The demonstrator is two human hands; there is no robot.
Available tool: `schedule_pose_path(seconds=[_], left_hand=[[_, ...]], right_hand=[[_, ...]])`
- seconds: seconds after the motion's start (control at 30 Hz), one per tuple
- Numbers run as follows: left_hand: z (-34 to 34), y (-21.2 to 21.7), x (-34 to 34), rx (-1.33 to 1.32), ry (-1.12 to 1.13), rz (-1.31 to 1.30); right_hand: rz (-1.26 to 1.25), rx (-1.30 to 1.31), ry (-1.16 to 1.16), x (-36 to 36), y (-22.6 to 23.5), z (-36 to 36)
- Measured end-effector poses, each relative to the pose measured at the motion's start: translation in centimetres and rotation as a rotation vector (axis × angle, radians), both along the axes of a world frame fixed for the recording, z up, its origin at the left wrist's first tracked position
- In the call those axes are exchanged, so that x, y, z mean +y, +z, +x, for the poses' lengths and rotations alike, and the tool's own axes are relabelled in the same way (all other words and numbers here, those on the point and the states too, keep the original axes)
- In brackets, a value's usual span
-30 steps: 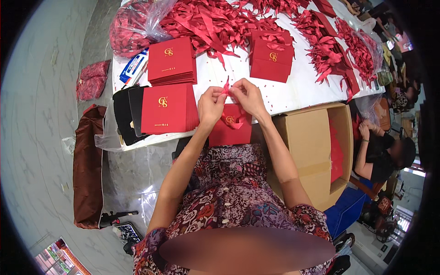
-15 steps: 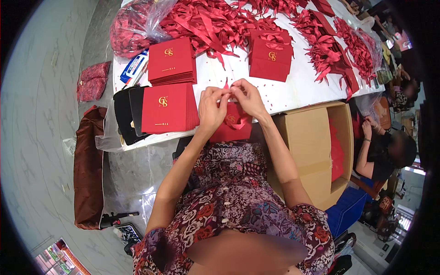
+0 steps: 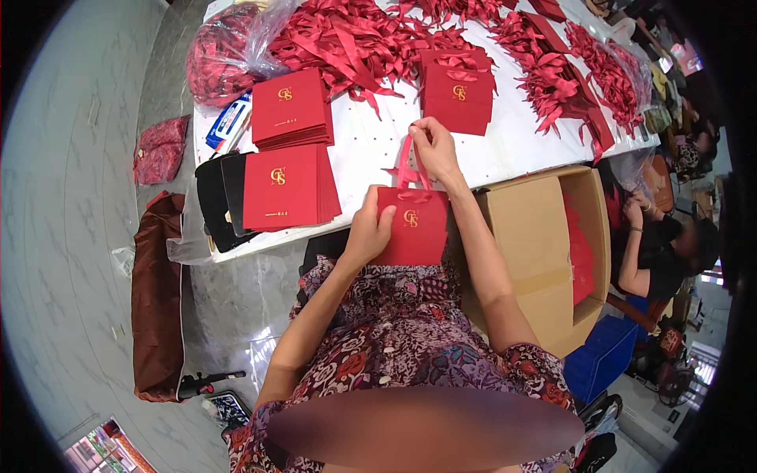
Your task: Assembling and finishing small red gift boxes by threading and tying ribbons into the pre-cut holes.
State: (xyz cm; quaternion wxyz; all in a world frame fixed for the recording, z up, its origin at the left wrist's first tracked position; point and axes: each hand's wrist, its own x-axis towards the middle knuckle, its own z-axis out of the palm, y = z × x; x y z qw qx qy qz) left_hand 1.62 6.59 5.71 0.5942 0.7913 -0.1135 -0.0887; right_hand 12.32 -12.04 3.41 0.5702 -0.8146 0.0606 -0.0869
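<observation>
A small red paper gift bag [image 3: 412, 236] with a gold emblem hangs upright in front of me at the table's near edge. My left hand [image 3: 371, 229] grips its left side, the thumb across the front. Above the bag, my right hand [image 3: 432, 148] pinches the red ribbon handle [image 3: 405, 167] and pulls it up taut into a loop. Left of my left hand lies a stack of flat red bags [image 3: 288, 188], with a second stack [image 3: 290, 109] behind it. Beyond my right hand are red bags with ribbon handles [image 3: 457, 94].
Heaps of red ribbons [image 3: 347, 47] cover the far part of the white table [image 3: 359, 126]. An open cardboard box [image 3: 528, 252] holding red bags stands at the right, a blue bin [image 3: 603, 359] beside it. Another person [image 3: 654, 260] works farther right.
My left hand has come down from the ribbon to the bag's side. The right hand now holds the ribbon handle stretched upward, and the bag faces me more fully.
</observation>
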Motion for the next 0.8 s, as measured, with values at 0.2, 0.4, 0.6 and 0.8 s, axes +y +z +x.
schedule_pose_path(seconds=[0.2, 0.4, 0.6, 0.8], left_hand=[[0.7, 0.1, 0.5, -0.133, 0.154, -0.085], [4.7, 0.1, -0.1, -0.053, 0.304, -0.187], [5.7, 0.6, -1.7, -0.048, 0.209, -0.300], [3.3, -0.4, -1.3, -0.117, 0.241, 0.018]], right_hand=[[0.108, -0.062, -0.041, -0.3, 1.2, -1.2], [0.188, 0.040, 0.081, -1.2, -0.2, -7.3], [0.341, -0.102, -0.076, -0.6, 0.7, -7.2], [0.249, -0.219, -0.265, -7.2, 0.2, -1.4]])
